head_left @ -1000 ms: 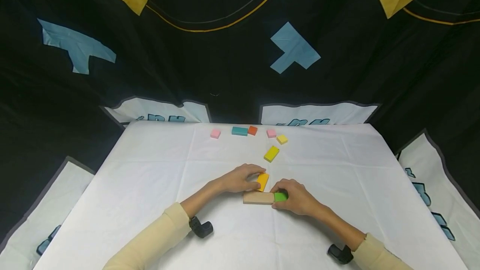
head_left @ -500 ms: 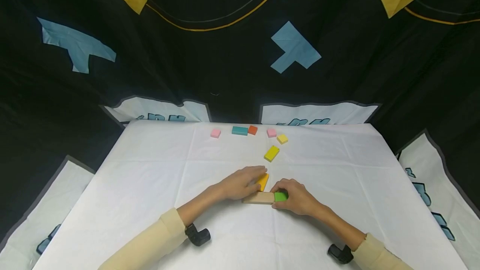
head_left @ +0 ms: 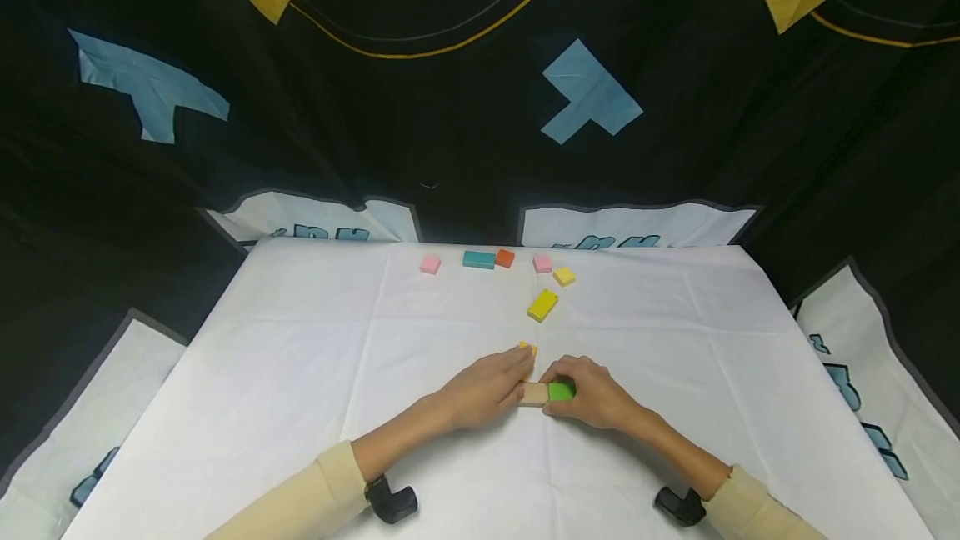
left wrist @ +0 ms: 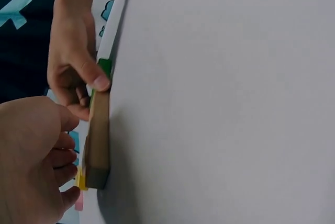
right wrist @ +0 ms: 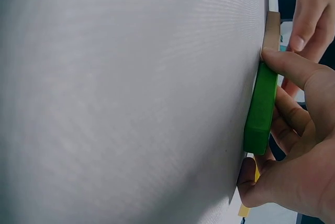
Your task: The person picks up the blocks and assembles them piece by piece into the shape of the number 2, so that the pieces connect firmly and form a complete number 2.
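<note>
My right hand pinches a green block between thumb and fingers on the white table. Its thumb lies where the green block meets a plain wooden block, end to end in one line. Over the left part of that wooden block is my left hand, its fingers extended and gripping nothing visible. Under and beside those fingers an orange block shows only in part, just beyond the wooden one. Whether the left fingers touch either block, I cannot tell.
Farther back lie a yellow block, a pale yellow block, two pink blocks, a teal block and an orange-red block. A black curtain hangs behind the table.
My left hand has moved from its place around the orange block toward me, its fingers straightening. It now covers much of the orange and wooden blocks. The right hand has stayed put.
</note>
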Action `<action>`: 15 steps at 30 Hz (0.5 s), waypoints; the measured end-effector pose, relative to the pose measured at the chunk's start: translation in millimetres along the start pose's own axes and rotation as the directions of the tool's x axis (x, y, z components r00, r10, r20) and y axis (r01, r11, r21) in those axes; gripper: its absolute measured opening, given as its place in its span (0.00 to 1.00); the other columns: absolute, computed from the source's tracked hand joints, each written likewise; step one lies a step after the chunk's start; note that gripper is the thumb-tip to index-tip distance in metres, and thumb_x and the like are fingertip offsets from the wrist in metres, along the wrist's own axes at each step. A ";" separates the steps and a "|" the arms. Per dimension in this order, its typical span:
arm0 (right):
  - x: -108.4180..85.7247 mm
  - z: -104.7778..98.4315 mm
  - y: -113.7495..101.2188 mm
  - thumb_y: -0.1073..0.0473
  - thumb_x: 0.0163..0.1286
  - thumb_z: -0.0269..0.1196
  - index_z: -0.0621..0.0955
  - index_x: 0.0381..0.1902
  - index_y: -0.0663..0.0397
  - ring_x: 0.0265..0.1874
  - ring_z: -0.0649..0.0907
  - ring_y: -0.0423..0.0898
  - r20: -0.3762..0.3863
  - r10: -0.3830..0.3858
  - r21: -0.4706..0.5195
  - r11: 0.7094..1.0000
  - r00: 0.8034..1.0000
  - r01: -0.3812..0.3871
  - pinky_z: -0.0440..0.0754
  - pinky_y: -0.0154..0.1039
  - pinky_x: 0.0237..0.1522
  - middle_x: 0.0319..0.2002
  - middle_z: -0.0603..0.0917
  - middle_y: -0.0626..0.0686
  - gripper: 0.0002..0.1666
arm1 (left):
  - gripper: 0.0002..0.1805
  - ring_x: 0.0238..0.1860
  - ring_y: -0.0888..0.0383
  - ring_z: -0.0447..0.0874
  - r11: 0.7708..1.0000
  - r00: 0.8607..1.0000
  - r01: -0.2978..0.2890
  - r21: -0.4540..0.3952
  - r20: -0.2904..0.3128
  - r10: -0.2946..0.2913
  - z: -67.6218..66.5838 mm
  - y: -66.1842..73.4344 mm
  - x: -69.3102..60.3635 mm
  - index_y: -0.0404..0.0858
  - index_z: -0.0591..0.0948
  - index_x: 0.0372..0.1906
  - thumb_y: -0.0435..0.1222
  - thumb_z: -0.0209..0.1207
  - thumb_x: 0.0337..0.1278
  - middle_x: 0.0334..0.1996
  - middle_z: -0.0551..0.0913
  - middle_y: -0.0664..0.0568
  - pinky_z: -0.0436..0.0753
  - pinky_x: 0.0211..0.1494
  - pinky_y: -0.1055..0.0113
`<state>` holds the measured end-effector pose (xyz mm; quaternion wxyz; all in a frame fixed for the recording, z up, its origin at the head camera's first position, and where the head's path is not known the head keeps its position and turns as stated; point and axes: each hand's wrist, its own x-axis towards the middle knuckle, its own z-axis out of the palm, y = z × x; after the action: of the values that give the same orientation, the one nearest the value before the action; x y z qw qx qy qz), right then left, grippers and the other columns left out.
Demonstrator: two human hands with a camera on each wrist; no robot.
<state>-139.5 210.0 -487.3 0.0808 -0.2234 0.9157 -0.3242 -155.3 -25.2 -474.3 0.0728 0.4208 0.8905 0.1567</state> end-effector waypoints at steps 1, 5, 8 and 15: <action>0.1 0.1 0.1 0.53 0.57 0.76 0.85 0.41 0.42 0.37 0.73 0.41 0.001 0.002 0.000 1.000 1.000 -0.002 0.65 0.43 0.39 0.37 0.79 0.34 0.15 | 0.28 0.75 0.51 0.56 1.000 1.000 -0.009 0.019 -0.005 0.009 1.6 0.9 -0.9 0.32 0.63 0.75 0.40 0.47 0.78 0.76 0.60 0.44 0.61 0.74 0.58; 0.3 0.1 -0.6 0.52 0.57 0.76 0.85 0.41 0.42 0.38 0.73 0.41 0.003 0.008 0.003 1.000 1.000 -0.008 0.65 0.44 0.41 0.37 0.80 0.35 0.15 | 0.28 0.75 0.50 0.57 0.996 0.999 -0.031 0.078 -0.030 0.033 7.2 3.7 -4.0 0.32 0.64 0.74 0.40 0.48 0.78 0.75 0.60 0.43 0.62 0.74 0.58; 0.3 0.1 -1.3 0.53 0.57 0.77 0.85 0.41 0.43 0.38 0.73 0.41 0.004 0.009 0.002 1.000 1.000 -0.009 0.66 0.44 0.41 0.38 0.80 0.35 0.15 | 0.28 0.75 0.50 0.57 0.995 0.999 -0.027 0.100 -0.044 0.031 9.8 5.1 -5.5 0.31 0.63 0.75 0.40 0.47 0.78 0.76 0.60 0.43 0.62 0.74 0.59; 0.7 0.3 -1.8 0.53 0.56 0.77 0.85 0.41 0.44 0.38 0.73 0.41 0.002 0.012 -0.012 1.000 1.000 -0.012 0.66 0.44 0.40 0.36 0.79 0.35 0.16 | 0.28 0.76 0.49 0.55 0.988 0.999 -0.009 0.151 -0.049 0.016 10.8 8.6 -6.6 0.30 0.63 0.74 0.40 0.46 0.78 0.76 0.59 0.41 0.62 0.74 0.59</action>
<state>-139.4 208.3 -486.4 0.0823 -0.2186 0.9188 -0.3183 -142.1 -22.7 -481.6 0.0172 0.4266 0.8987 0.0999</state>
